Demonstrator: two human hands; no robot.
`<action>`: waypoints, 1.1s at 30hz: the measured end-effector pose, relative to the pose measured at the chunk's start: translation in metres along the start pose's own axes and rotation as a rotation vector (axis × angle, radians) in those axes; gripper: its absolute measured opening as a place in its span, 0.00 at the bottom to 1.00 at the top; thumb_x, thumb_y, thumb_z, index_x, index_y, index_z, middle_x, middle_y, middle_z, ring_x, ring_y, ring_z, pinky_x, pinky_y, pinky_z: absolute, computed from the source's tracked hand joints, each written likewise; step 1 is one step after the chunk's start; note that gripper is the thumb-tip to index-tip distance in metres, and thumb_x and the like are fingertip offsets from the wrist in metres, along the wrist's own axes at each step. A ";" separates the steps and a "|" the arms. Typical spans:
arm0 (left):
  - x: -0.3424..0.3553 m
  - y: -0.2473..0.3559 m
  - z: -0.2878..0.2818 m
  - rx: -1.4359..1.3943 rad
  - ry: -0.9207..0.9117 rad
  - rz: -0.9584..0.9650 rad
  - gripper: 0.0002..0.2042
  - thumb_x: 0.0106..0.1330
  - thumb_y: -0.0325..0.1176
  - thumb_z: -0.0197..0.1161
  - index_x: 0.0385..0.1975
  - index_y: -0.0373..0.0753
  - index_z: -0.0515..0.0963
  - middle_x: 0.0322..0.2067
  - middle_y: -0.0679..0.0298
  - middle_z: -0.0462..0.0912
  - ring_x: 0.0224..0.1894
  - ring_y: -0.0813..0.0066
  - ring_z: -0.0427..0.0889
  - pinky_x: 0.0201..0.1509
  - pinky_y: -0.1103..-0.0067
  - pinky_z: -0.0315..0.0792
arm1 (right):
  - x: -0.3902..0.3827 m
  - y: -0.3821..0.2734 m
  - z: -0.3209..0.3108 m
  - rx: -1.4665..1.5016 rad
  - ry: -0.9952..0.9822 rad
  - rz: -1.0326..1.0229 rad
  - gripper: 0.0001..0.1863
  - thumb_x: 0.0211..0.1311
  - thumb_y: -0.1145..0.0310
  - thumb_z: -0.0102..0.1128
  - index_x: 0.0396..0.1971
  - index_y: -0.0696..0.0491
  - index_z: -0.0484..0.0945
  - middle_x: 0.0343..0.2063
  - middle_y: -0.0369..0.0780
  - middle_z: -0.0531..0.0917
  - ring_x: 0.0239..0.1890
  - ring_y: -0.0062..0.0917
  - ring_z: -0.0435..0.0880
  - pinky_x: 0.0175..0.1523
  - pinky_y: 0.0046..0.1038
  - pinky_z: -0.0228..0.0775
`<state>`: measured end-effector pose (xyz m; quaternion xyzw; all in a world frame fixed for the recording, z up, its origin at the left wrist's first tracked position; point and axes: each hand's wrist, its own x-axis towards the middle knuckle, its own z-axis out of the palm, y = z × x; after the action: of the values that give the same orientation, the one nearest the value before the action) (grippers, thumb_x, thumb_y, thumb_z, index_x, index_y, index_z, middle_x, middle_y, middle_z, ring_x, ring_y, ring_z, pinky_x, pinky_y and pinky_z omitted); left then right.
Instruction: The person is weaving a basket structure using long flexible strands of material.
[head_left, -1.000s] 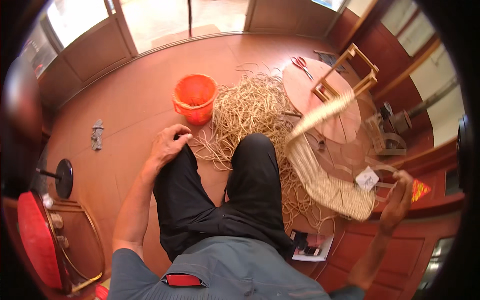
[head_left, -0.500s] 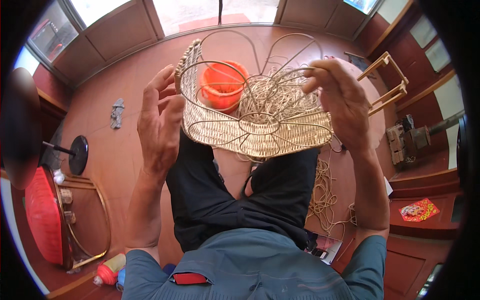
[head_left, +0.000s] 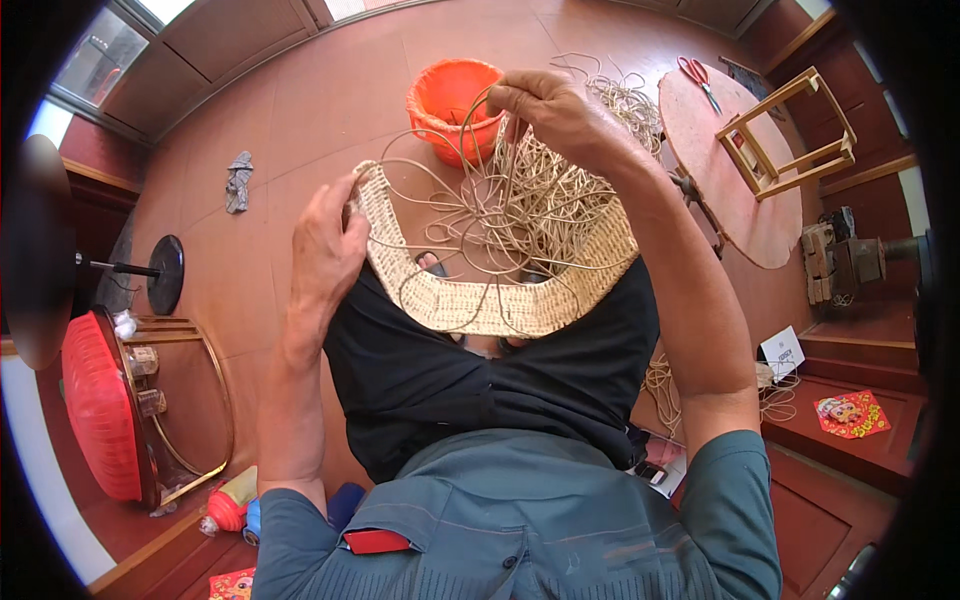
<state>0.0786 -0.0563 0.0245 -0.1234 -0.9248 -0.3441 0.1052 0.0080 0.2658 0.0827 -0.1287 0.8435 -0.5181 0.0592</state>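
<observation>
A curved woven straw-coloured band (head_left: 470, 308), part of a basket frame, rests over my lap. Thin looped wires (head_left: 500, 215) fan out inside it around a central ring. My left hand (head_left: 328, 238) grips the band's left end, thumb on the near side and fingers around the back. Higher up and further away, my right hand (head_left: 560, 110) is closed, thumb and fingers pinching one of the frame's wire loops near its top. Behind the frame lies a large tangled heap of beige cord (head_left: 570, 205), partly covered by the band and my right forearm.
An orange bucket (head_left: 440, 150) stands beyond the frame. On the right, red-handled scissors (head_left: 700, 82) lie on a round board (head_left: 740, 215) beside a small wooden frame (head_left: 790, 135). A grey cloth (head_left: 238, 182) and a black round base (head_left: 168, 274) are on the left.
The frame has come lower and nearer my lap, its woven band now facing up. My left hand has closed on its left end; my right hand has moved left and upward onto a wire loop.
</observation>
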 end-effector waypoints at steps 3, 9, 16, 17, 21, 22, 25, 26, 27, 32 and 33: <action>0.016 -0.001 0.008 0.064 0.002 0.093 0.25 0.64 0.24 0.59 0.63 0.36 0.81 0.45 0.45 0.85 0.47 0.42 0.86 0.54 0.59 0.80 | 0.000 0.028 0.005 0.049 0.041 0.095 0.19 0.84 0.56 0.59 0.50 0.57 0.88 0.34 0.36 0.88 0.33 0.19 0.84 0.40 0.27 0.76; 0.017 -0.040 0.030 0.231 -0.100 0.092 0.26 0.63 0.25 0.59 0.64 0.32 0.78 0.49 0.42 0.86 0.53 0.41 0.86 0.61 0.55 0.79 | 0.029 0.060 0.027 0.154 -0.008 0.194 0.20 0.84 0.53 0.60 0.52 0.55 0.88 0.33 0.34 0.87 0.33 0.17 0.81 0.38 0.24 0.73; 0.018 -0.032 0.024 0.325 -0.066 0.018 0.26 0.66 0.28 0.60 0.67 0.40 0.79 0.51 0.49 0.87 0.52 0.46 0.87 0.59 0.58 0.80 | 0.020 0.074 0.040 0.044 0.210 0.033 0.19 0.82 0.51 0.61 0.54 0.50 0.88 0.44 0.41 0.93 0.44 0.24 0.90 0.51 0.30 0.82; 0.021 -0.030 0.023 0.322 -0.070 0.023 0.26 0.66 0.28 0.60 0.67 0.40 0.79 0.51 0.49 0.87 0.52 0.46 0.87 0.59 0.58 0.80 | 0.020 0.078 0.030 -0.035 0.243 0.045 0.20 0.82 0.51 0.61 0.53 0.52 0.88 0.41 0.41 0.92 0.42 0.25 0.89 0.49 0.31 0.81; 0.020 -0.030 0.013 0.261 -0.040 -0.016 0.24 0.69 0.27 0.58 0.67 0.40 0.80 0.48 0.51 0.86 0.47 0.51 0.87 0.54 0.62 0.80 | -0.005 0.119 -0.043 -0.020 0.451 0.011 0.19 0.81 0.52 0.61 0.46 0.54 0.89 0.35 0.39 0.90 0.37 0.22 0.86 0.43 0.30 0.78; 0.020 -0.030 0.012 0.238 -0.015 -0.027 0.24 0.70 0.26 0.58 0.67 0.39 0.80 0.47 0.51 0.85 0.45 0.53 0.87 0.52 0.63 0.80 | -0.015 0.134 -0.067 -0.079 0.451 0.075 0.18 0.80 0.54 0.62 0.44 0.54 0.90 0.33 0.37 0.89 0.35 0.21 0.85 0.42 0.30 0.78; 0.018 -0.032 0.011 0.204 -0.029 -0.037 0.25 0.69 0.23 0.57 0.67 0.38 0.80 0.45 0.51 0.84 0.43 0.56 0.86 0.50 0.66 0.79 | -0.046 0.215 -0.097 0.000 0.443 0.367 0.14 0.75 0.59 0.66 0.42 0.55 0.90 0.27 0.35 0.88 0.30 0.20 0.84 0.39 0.28 0.79; 0.014 -0.029 0.009 0.213 -0.019 -0.016 0.25 0.69 0.22 0.57 0.67 0.38 0.80 0.44 0.51 0.84 0.42 0.57 0.86 0.49 0.67 0.78 | -0.059 0.249 -0.094 0.093 0.437 0.427 0.13 0.73 0.62 0.67 0.43 0.56 0.90 0.26 0.34 0.87 0.29 0.19 0.84 0.39 0.28 0.79; 0.011 -0.025 0.007 0.196 -0.025 -0.019 0.27 0.69 0.20 0.57 0.69 0.39 0.79 0.44 0.52 0.83 0.41 0.57 0.84 0.49 0.67 0.78 | -0.069 0.271 -0.086 0.087 0.458 0.491 0.13 0.73 0.63 0.68 0.44 0.57 0.89 0.29 0.36 0.89 0.31 0.19 0.85 0.39 0.27 0.80; 0.004 -0.013 0.001 0.243 -0.037 0.004 0.26 0.71 0.19 0.57 0.70 0.37 0.78 0.45 0.52 0.82 0.42 0.57 0.82 0.49 0.68 0.76 | -0.087 0.366 -0.040 0.166 0.448 0.682 0.23 0.70 0.62 0.71 0.59 0.59 0.83 0.52 0.47 0.90 0.47 0.30 0.90 0.53 0.34 0.85; 0.005 -0.009 -0.002 0.251 -0.041 -0.018 0.26 0.71 0.19 0.57 0.70 0.37 0.78 0.45 0.52 0.82 0.43 0.56 0.82 0.49 0.68 0.76 | -0.085 0.375 -0.032 0.144 0.422 0.679 0.27 0.68 0.60 0.72 0.61 0.59 0.82 0.54 0.48 0.89 0.50 0.32 0.90 0.55 0.36 0.85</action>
<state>0.0715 -0.0634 0.0214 -0.1081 -0.9637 -0.2237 0.0978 0.0236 0.4779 -0.2393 0.2711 0.7932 -0.5419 0.0613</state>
